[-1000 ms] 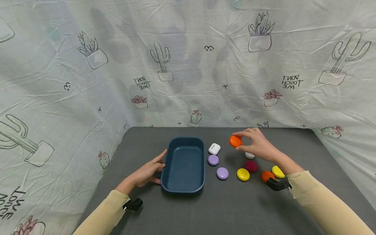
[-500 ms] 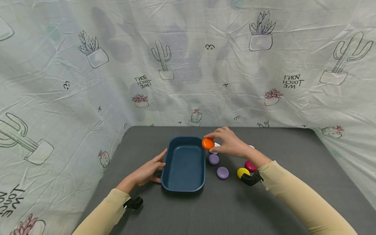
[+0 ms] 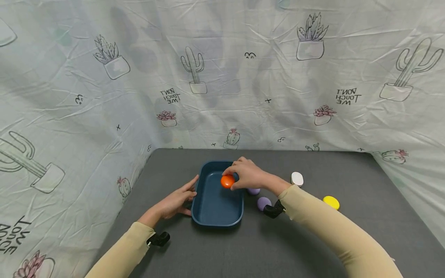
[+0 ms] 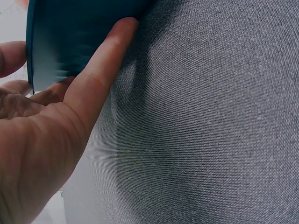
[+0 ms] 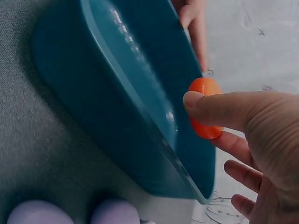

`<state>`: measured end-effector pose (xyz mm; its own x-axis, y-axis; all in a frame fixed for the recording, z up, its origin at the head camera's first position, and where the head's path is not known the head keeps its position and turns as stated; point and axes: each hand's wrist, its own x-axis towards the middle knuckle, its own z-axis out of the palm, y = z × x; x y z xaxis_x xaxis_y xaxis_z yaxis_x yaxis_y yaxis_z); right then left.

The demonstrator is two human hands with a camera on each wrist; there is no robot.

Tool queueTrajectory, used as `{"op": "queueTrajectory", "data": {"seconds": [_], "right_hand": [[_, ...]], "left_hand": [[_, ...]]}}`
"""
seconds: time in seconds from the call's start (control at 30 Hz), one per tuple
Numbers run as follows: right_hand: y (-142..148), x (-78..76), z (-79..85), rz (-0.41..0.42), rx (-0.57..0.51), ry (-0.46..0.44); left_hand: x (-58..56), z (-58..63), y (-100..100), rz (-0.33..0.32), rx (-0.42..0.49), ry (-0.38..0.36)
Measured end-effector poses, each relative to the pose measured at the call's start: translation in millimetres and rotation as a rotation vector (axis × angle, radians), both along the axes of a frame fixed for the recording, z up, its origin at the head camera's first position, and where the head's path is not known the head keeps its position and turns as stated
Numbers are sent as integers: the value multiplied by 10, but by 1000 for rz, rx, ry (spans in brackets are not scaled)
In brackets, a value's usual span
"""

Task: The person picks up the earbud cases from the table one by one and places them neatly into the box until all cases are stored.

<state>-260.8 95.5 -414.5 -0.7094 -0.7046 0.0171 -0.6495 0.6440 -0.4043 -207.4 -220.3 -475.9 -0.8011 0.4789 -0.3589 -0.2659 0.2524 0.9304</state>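
Note:
My right hand [image 3: 248, 175] pinches a glossy orange rounded disc [image 3: 227, 181] between thumb and fingertips. It holds the disc over the inside of a deep blue rectangular tub [image 3: 217, 224], toward the tub's right side. In the right wrist view the orange disc [image 5: 205, 109] is above the rim of the tub [image 5: 107, 56]. My left hand [image 3: 177, 202] rests against the tub's left side with its fingers spread. The left wrist view has that thumb [image 4: 100, 70] lying straight along the outer wall of the tub [image 4: 84, 28].
Two lilac discs, one partly covered [image 3: 253, 191] and one nearer [image 3: 264, 203], lie right of the tub. Farther right are a white rounded piece [image 3: 297, 178] and a yellow disc [image 3: 331, 202]. The right forearm hides other pieces. A printed cloth [image 3: 222, 77] hangs behind the grey table [image 3: 208, 251].
My right hand has carried the orange disc leftward, from above the right part of the table to over the tub. The left hand has stayed at the tub's side.

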Motion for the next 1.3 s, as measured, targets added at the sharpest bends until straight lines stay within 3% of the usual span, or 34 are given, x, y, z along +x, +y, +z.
{"op": "queueTrajectory", "data": {"seconds": [0.4, 0.83, 1.3], "right_hand": [[-186, -58, -217, 53, 143, 32], [-259, -41, -279, 57, 241, 101], [162, -12, -49, -18, 12, 23]], "left_hand": [[-27, 15, 14, -4, 0, -8], [-39, 29, 32, -7, 7, -10], [-18, 51, 47, 21, 2, -23]]}}
